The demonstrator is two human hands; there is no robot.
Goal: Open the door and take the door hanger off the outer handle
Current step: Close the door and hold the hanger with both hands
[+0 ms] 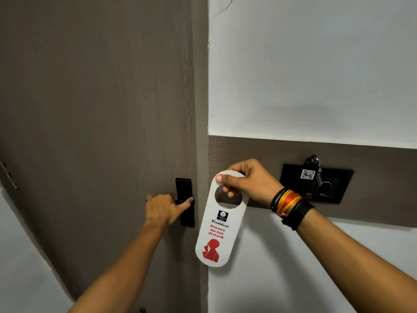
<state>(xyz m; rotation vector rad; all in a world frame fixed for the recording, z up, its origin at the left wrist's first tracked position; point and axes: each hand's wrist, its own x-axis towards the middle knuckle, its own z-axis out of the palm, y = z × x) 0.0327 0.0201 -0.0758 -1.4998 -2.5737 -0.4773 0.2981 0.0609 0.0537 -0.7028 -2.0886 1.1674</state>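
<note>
A grey-brown wooden door (94,109) fills the left half of the view and stands closed against its frame. My left hand (164,207) is wrapped around the black inner handle, its thumb resting on the black lock plate (184,188). My right hand (246,179) pinches the top ring of a white door hanger (220,224), which hangs free in front of the wall just right of the door edge. The hanger reads "Please do not disturb" in red, above a red figure. The outer handle is hidden behind the door.
A black key-card switch panel (334,188) sits on a brown wall band to the right, with a key and a tag marked 406 (310,171) hanging in it. White wall (316,64) lies above and below the band. A metal hinge piece (9,175) shows at far left.
</note>
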